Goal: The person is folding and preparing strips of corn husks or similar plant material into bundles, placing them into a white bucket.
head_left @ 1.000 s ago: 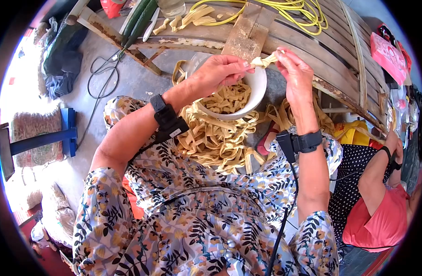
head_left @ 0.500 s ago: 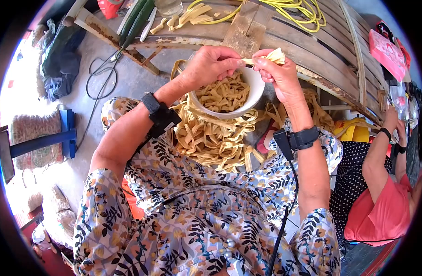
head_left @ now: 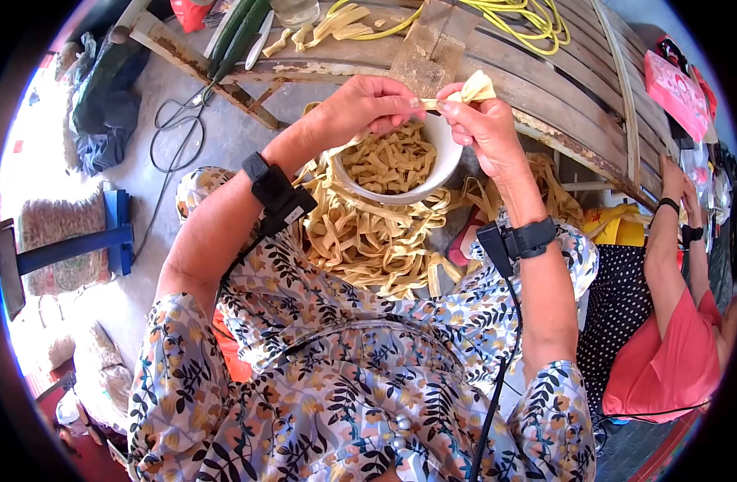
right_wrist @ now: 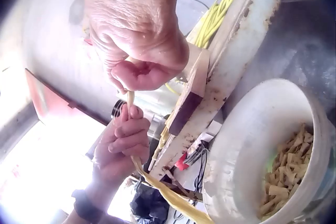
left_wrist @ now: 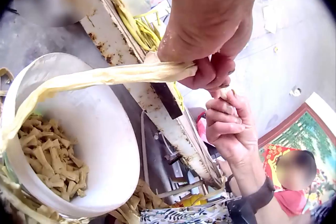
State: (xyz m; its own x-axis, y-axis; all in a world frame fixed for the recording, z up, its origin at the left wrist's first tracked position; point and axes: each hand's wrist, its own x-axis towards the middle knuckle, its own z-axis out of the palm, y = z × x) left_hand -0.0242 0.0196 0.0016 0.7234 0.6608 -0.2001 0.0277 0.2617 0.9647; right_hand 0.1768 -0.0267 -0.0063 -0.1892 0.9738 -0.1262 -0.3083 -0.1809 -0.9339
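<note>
Now — left hand (head_left: 368,106) pinches pale strip (left_wrist: 100,76) between thumb and fingers, long end trailing across white tub (head_left: 447,151). Tub sits below both hands, short pieces (head_left: 392,161) inside, loose strips (head_left: 368,245) heaped beside it. Strip spans narrow gap between hands. Right hand (head_left: 489,128) clamped on strip too — folded end sticking up above fingers. Yellow cord (head_left: 537,24) coiled on slatted bench (head_left: 569,112), beyond hands.
</note>
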